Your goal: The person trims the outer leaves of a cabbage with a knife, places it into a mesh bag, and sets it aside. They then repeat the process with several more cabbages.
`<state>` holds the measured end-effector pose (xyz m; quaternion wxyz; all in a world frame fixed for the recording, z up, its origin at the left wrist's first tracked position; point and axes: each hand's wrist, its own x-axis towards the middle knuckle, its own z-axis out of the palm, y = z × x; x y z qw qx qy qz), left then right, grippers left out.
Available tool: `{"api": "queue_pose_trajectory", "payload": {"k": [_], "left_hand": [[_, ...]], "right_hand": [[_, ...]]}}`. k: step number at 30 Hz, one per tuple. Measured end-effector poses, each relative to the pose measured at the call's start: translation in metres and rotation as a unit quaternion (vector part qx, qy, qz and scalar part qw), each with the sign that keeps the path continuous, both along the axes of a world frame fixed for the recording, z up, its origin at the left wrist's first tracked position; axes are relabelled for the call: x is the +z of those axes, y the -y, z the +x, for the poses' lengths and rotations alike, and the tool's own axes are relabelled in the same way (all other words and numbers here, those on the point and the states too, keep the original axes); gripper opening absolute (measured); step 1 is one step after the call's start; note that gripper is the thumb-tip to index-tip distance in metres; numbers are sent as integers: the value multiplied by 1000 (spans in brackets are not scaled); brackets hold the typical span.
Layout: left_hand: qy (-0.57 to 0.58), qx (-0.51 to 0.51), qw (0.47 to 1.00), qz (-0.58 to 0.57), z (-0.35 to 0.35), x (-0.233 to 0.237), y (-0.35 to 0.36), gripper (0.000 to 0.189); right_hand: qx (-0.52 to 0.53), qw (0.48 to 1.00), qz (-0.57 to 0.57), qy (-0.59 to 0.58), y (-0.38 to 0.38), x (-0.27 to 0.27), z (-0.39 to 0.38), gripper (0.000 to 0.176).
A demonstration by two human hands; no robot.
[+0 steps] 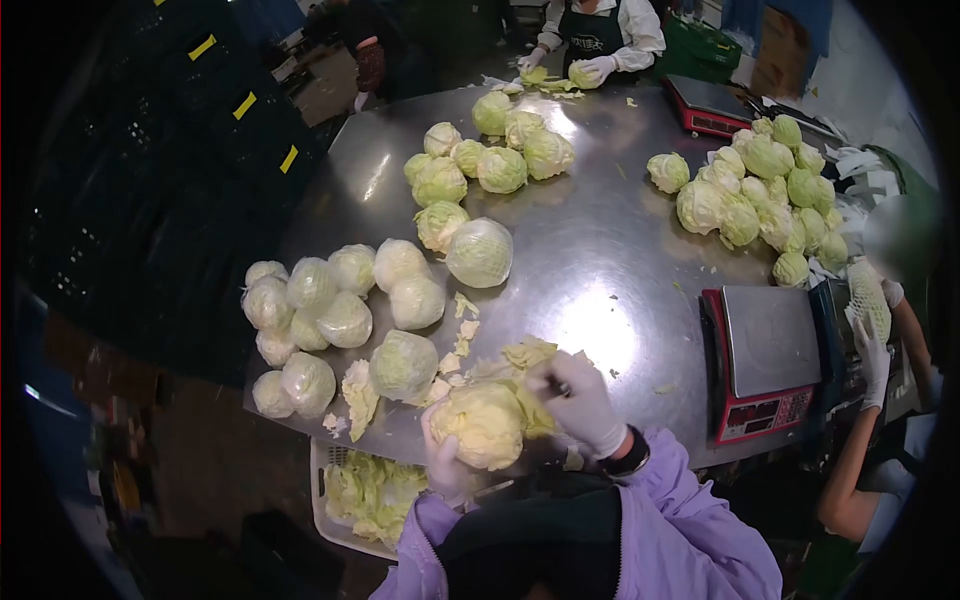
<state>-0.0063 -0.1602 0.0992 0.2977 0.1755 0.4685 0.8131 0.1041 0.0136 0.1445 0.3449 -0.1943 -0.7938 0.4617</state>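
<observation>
My left hand (443,466), in a white glove, cups a pale green cabbage head (482,424) from below at the near edge of the steel table (600,250). My right hand (580,400), also gloved, is closed on a small dark-handled tool, seemingly a knife, pressed against the top right of that cabbage. Loose outer leaves and cut scraps (455,360) lie around it on the table.
Net-wrapped cabbages (330,310) sit at the left, bare heads (490,160) at the centre back and a pile (765,195) at right. A red scale (765,365) stands right of me, another (705,105) farther back. A crate of leaves (365,495) sits below. Other people work opposite and at right.
</observation>
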Motion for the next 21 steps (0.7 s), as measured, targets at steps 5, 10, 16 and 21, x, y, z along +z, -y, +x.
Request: {"api": "queue_pose_trajectory", "payload": {"k": [5, 10, 16, 21], "left_hand": [[204, -106, 973, 24, -2, 7, 6, 68], [192, -96, 976, 34, 2, 4, -7, 67], [-10, -49, 997, -59, -11, -32, 0, 65], [-89, -94, 976, -178, -8, -51, 6, 57]], "right_hand": [[-72, 989, -18, 125, -47, -29, 18, 33], [112, 965, -208, 111, 0, 21, 21, 84], [114, 986, -55, 110, 13, -10, 14, 38], [-35, 984, 73, 158, -25, -5, 17, 48]]}}
